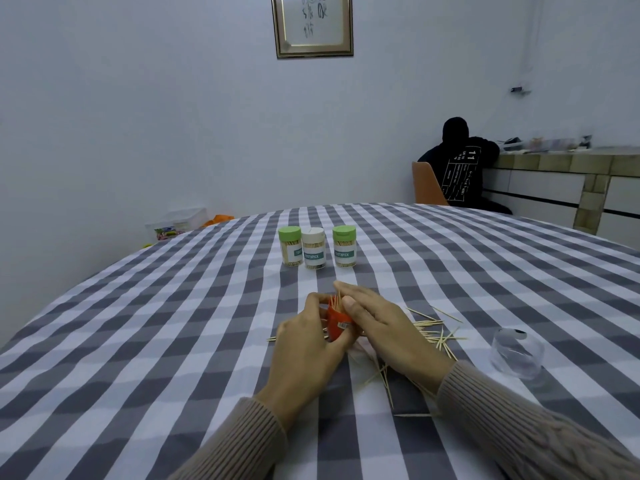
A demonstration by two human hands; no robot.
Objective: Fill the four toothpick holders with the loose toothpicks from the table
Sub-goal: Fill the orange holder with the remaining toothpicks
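3 capped holders [314,247] stand aside (apparently full); left hand [304,336] grips the orange holder [337,323] steady while right hand [377,320], fingers flat, presses toothpicks [336,301] in.

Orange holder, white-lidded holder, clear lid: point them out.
orange holder [338,325], head view, its front wall between the hands
white-lidded holder [314,249], head view, its label
clear lid [516,353], head view, its side wall

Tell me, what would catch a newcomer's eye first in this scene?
Two hands meet at the table's middle: the left hand grips an orange holder bristling with toothpicks, the right hand cupped against it. Loose toothpicks lie scattered to their right on the checked tablecloth, and three capped holders stand in a row behind.
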